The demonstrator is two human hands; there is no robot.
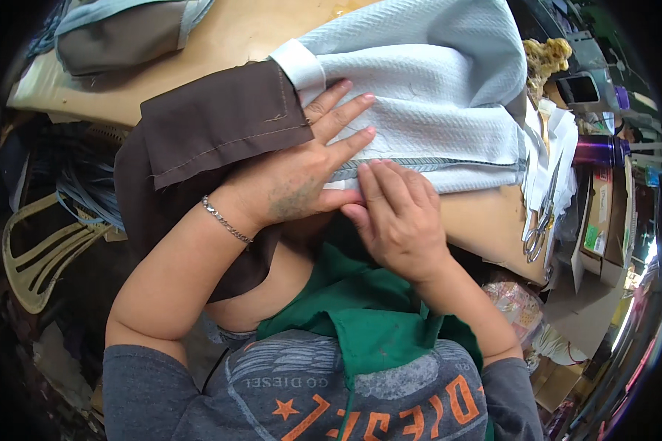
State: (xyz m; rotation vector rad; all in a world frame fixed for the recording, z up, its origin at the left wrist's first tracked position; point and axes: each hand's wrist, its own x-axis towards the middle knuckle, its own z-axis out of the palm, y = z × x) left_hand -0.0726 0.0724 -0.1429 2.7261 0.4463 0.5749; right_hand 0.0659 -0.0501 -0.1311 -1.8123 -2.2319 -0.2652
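A white textured fabric piece (434, 81), sewn to a dark brown cloth panel (221, 117), lies over the table's near edge. My left hand (301, 173) rests flat on it beside the brown panel, fingers spread and thumb at the near edge. Close to that thumb, my right hand (401, 213) has its fingers pressed together on the near edge of the white fabric, thumb tucked beneath. A grey seam strip (449, 163) runs along this edge, just beyond the right fingertips. A folded white band (299, 65) stands where brown meets white.
Scissors (541, 228) and white cloth scraps (559, 147) lie at the table's right edge. Beyond them are a purple bottle (596, 151) and a cardboard box (607, 213). Another brown-and-grey piece (121, 40) sits far left. A plastic chair (44, 250) stands at left.
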